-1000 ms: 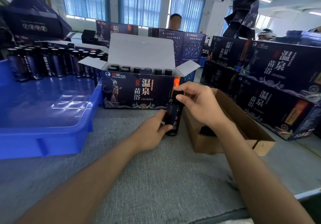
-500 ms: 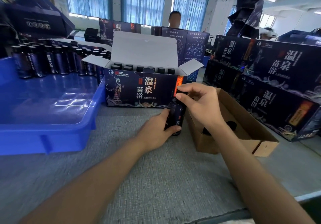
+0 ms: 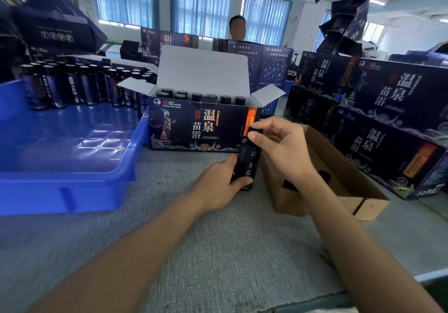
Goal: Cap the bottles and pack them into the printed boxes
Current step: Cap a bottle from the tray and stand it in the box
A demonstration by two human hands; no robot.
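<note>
A dark bottle [image 3: 248, 162] stands upright on the grey table, just in front of the open printed box [image 3: 194, 128]. My left hand [image 3: 218, 184] grips the bottle's lower body. My right hand [image 3: 281, 147] pinches the black cap [image 3: 254, 132] on the bottle's top with thumb and fingers. The printed box holds a row of capped bottles [image 3: 201, 96] and its white lid flap stands up. More dark bottles [image 3: 72, 84] stand in rows at the back of the blue tray [image 3: 68, 186].
A brown cardboard box [image 3: 339, 186] with dark caps inside sits right of the bottle. Closed printed boxes [image 3: 378, 128] are stacked along the right. More boxes stand behind, and a person [image 3: 237, 28] stands across the table.
Both hands stay on the bottle and its cap. The right hand's fingers have shifted slightly on the cap. The view has drifted a little.
</note>
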